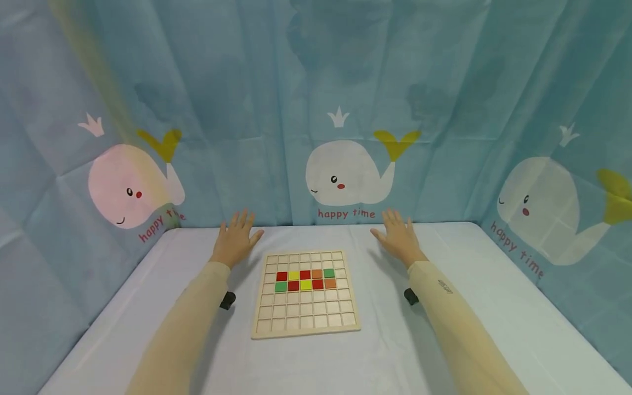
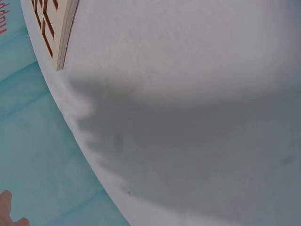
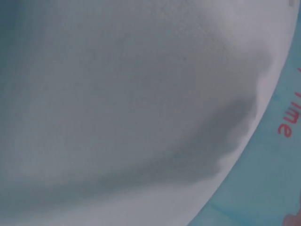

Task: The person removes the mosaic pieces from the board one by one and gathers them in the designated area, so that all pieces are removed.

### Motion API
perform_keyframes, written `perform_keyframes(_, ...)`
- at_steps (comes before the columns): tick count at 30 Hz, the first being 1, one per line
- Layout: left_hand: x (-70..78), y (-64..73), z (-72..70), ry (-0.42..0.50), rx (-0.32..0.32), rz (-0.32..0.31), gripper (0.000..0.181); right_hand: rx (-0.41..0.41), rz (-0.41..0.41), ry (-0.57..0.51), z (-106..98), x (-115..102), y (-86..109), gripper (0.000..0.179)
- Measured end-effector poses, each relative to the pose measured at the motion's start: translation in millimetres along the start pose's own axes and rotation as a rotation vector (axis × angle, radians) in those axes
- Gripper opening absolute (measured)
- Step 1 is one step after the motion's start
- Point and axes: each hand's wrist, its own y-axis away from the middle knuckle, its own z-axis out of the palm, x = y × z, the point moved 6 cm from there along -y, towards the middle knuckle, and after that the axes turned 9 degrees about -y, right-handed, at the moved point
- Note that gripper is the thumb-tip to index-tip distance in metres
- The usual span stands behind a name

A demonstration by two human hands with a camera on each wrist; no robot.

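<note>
A square wooden grid board [image 1: 306, 312] lies on the white table between the two forearms. Two rows of coloured square tiles [image 1: 305, 284], in red, yellow, orange and green, fill cells near its middle. To the left of the board, my left hand [image 1: 235, 242] is held out with fingers spread and nothing in it. My right hand [image 1: 399, 239] is stretched out likewise, right of the board and apart from it. The left wrist view shows a corner of the board [image 2: 63, 33] and a hand's shadow; only fingertips [image 2: 5, 212] of that hand appear there.
The white tabletop [image 1: 395, 362] reaches back to a blue curtain [image 1: 237, 109] with printed whales, which closes off the back and both sides. Small black pieces, a left one [image 1: 227, 300] and a right one [image 1: 411, 296], sit at the wrists under the sleeves.
</note>
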Motion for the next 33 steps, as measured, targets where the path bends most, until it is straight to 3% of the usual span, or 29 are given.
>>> perform_keyframes(8, -5.1, 1.4, 1.5, 0.021, -0.018, 0.012, 0.071, -0.047, -0.015, -0.018, 3.5, -5.1, 1.7, 0.082)
perform_keyframes(14, -4.9, 6.1, 2.0, -0.061, -0.001, 0.035, 0.072, 0.009, -0.057, 0.017, -1.0, -6.2, 5.3, 0.080)
perform_keyframes(22, -5.3, 12.0, -2.5, -0.053, -0.029, 0.059, 0.074, 0.001, -0.082, 0.048, -7.1, -14.3, 14.7, 0.079)
perform_keyframes(33, 5.9, 18.4, -7.0, -0.035, -0.044, 0.087, 0.077, -0.016, -0.186, 0.075, -11.1, -32.1, 26.0, 0.080)
